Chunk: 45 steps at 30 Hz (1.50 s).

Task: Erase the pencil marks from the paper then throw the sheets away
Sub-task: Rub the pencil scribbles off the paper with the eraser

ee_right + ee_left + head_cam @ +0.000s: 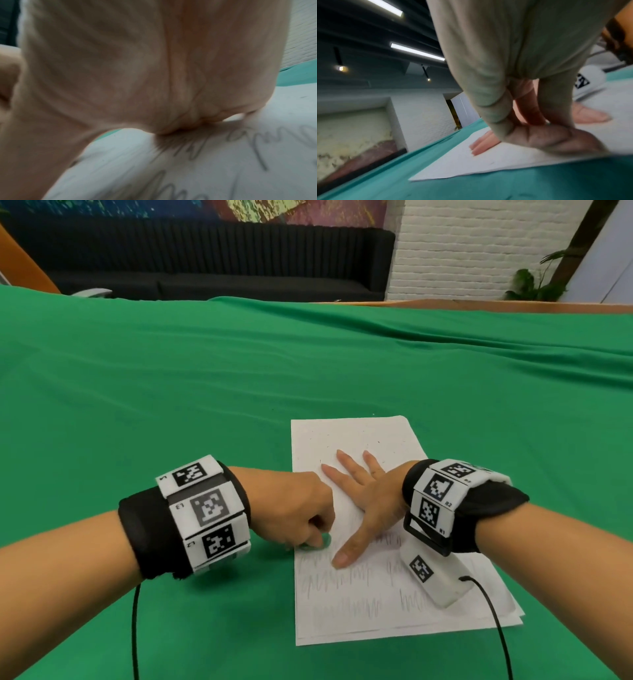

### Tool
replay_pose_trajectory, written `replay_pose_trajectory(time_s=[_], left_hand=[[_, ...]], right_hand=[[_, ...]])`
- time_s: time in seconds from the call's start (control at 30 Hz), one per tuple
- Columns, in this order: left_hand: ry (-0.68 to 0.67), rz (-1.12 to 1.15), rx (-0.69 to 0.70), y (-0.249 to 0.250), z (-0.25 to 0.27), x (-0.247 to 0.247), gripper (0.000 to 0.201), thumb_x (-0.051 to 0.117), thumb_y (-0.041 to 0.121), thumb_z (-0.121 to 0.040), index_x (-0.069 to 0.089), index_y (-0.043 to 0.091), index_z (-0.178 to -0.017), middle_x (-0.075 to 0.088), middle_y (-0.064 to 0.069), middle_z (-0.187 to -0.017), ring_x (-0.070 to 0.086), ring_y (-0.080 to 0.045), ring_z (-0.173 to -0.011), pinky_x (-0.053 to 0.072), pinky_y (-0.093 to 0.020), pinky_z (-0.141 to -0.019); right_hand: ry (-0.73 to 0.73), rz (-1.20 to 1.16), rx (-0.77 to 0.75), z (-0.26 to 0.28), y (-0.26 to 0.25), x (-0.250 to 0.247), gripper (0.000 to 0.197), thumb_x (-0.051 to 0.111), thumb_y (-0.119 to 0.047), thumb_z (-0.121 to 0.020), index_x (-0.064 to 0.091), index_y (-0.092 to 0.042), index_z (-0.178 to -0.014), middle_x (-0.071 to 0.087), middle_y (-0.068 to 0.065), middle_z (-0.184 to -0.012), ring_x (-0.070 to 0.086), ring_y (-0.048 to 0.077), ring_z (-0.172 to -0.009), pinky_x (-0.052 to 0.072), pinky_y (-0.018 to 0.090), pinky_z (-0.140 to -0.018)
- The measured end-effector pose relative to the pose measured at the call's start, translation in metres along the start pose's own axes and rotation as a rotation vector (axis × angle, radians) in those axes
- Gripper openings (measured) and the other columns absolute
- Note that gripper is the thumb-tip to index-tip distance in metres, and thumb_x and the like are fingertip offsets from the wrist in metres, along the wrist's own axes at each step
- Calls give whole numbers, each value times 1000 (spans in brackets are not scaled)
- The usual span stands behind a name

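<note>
Paper under flat right hand, eraser in left hand

Green cloth, black sofa – white brick wall, potted plant

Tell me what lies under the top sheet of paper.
Under the top sheet another sheet's edges peek out at the near right corner, over green cloth. How many sheets, or any marks on them, is hidden.
</note>
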<state>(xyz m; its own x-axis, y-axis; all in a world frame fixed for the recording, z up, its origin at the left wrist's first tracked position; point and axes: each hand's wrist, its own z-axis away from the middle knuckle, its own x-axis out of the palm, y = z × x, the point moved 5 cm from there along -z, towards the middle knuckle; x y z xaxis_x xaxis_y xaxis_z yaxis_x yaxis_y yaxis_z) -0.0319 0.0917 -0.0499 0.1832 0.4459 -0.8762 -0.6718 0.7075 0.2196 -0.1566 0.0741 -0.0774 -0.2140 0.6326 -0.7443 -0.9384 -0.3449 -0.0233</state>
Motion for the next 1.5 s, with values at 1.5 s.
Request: replay_pose_trajectory(time_s=[1.5], left_hand=[[225, 97, -138, -7, -18, -26, 17, 70, 18, -88, 62, 13, -73, 67, 2, -64, 57, -3, -51, 42, -17, -53]], right_hand=[[37, 26, -16, -2, 3, 1, 136, 66, -87, -53, -31, -51, -141, -46, -14, -148, -36, 26, -142, -6, 60, -115]])
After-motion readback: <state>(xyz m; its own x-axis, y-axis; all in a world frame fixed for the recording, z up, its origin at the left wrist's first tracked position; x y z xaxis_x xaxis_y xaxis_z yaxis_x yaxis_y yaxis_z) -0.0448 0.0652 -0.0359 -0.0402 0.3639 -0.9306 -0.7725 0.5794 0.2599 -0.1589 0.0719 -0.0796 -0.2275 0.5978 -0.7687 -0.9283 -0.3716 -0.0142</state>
